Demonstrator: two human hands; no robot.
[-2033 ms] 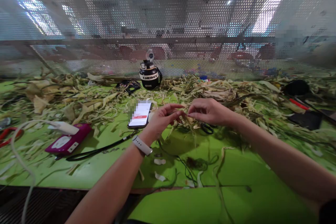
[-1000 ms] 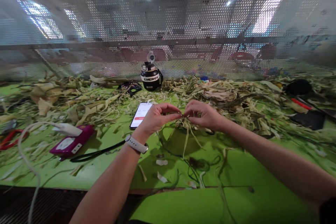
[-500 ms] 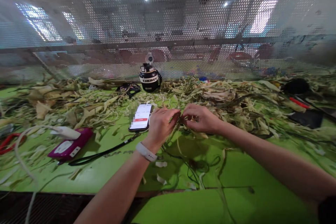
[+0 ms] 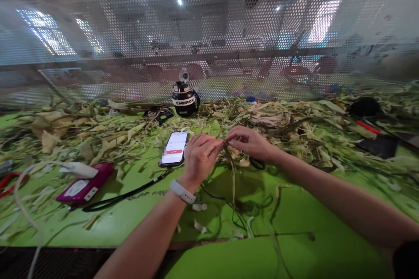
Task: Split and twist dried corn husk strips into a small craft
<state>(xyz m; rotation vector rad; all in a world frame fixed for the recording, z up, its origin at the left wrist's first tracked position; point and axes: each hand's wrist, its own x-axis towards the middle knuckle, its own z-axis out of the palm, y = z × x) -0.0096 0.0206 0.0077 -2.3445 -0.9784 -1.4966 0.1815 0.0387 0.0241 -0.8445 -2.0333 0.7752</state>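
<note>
My left hand [image 4: 200, 157], with a pale band on its wrist, pinches at the middle of the view, thumb against fingers. Meeting it fingertip to fingertip, my right hand [image 4: 248, 141] is closed in a pinch too. Between them is a thin corn husk strip [image 4: 233, 178], whose pale end hangs down toward the green table [image 4: 140, 213]. The fingers hide the pinched part. Just left of my left hand lies a phone [image 4: 174, 148] with a lit screen. Dark cord [image 4: 240, 218] lies loosely below the hands.
Heaps of dry husk strips [image 4: 108, 139] cover the table's back. A black bottle [image 4: 184, 100] stands before a perforated metal screen [image 4: 209, 30]. At left are a purple power bank [image 4: 87, 183] with a white plug and cable, and red-handled scissors [image 4: 11, 181]. A black strap [image 4: 124, 196] leads toward the phone.
My fingertips have come together, and the right hand has turned slightly. The hanging husk end has swung to the right. The view has shifted a little.
</note>
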